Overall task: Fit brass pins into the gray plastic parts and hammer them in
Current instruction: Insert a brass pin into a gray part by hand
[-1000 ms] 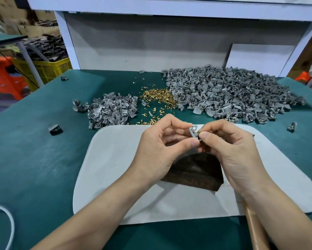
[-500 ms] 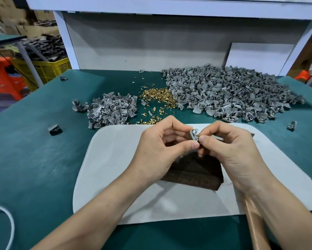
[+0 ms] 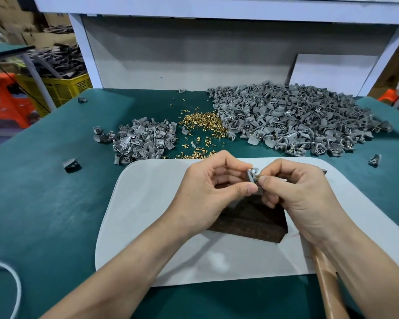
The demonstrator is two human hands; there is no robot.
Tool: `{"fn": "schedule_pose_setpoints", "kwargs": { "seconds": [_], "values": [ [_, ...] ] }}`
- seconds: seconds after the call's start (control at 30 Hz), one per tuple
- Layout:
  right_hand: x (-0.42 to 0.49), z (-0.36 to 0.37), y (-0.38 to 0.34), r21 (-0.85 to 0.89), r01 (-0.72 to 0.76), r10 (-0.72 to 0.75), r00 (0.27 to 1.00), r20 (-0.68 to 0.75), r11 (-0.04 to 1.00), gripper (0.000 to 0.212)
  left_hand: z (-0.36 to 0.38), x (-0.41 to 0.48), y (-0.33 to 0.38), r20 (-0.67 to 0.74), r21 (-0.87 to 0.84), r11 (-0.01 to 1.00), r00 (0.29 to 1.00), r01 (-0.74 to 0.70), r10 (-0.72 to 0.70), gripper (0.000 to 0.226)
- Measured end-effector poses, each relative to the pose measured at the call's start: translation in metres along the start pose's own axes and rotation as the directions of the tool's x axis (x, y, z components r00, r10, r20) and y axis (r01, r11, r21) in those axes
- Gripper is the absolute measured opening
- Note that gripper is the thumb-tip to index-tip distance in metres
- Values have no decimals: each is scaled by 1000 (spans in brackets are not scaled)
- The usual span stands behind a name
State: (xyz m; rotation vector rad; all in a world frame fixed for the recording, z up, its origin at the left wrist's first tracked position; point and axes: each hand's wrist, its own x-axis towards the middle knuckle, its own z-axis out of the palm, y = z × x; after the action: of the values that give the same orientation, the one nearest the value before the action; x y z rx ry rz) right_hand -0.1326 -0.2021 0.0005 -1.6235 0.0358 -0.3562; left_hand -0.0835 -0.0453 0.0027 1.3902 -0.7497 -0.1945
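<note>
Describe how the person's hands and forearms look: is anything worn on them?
Nothing is worn. The left hand and right hand show no gloves, rings or tape, and the nails in view are short and unpainted. The left forearm and right forearm show no sleeve, watch or bracelet down to the picture's bottom edge.

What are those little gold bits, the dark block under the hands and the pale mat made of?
The gold pins look like brass: yellow, with bright metallic glints. The dark block seems to be wood, matt brown with a grainy face. The pale mat looks like a soft, dull grey sheet, perhaps rubber or felt.
</note>
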Motion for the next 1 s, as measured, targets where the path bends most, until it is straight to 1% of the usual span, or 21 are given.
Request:
{"fn": "schedule_pose_setpoints", "kwargs": {
  "seconds": [0.2, 0.4, 0.67, 0.83, 0.93, 1.0],
  "values": [
    [0, 0, 4, 10, 26, -26, 1000, 9, 1000, 10, 0, -1, 0, -1, -11, 999, 1000, 30, -30, 26],
    [2, -1, 4, 63, 16, -19, 999, 46, 998, 12, 2, -2, 0, -19, -9, 1000, 1000, 20, -20, 28],
    [1, -1, 0, 58, -8, 4, 998, 67, 998, 14, 4, -3, 2, -17, 9, 1000, 1000, 11, -11, 27],
    [1, -2, 0, 66, 0, -5, 998, 70, 998, 13, 6, -3, 2, -42, 9, 1000, 999, -4, 5, 30],
    [2, -4, -2, 118, -16, 4, 995, 97, 993, 12, 6, -2, 1, -43, 11, 1000, 999, -7, 7, 29],
    [4, -7, -3, 199, -30, 22, 999, 40, 980, 17, 4, -1, 0, -52, 5, 1000, 999, -12, 12, 30]
  ]
}}
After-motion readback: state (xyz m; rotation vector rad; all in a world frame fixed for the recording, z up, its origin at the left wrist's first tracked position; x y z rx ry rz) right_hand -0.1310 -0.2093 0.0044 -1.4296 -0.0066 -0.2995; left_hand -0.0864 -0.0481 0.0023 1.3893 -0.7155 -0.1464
